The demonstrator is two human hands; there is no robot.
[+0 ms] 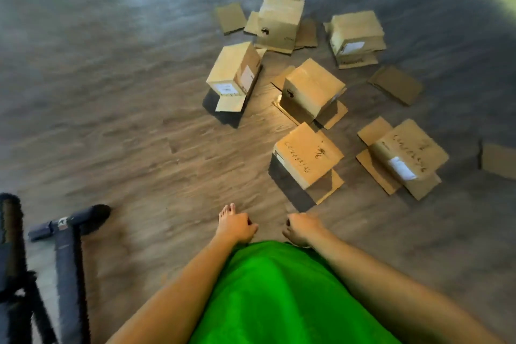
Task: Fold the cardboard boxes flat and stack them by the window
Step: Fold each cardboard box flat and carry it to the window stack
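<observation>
Seven cardboard boxes [308, 158] stand unfolded, flaps splayed, across the wooden floor [125, 134], well ahead of a standing person in a green garment [279, 293]. Both hands hang low in front of the body, apart from every box: the left hand [237, 227] and right hand [301, 229] each show a grip curled closed on nothing. A dark metal frame [67, 246] sits at lower left.
</observation>
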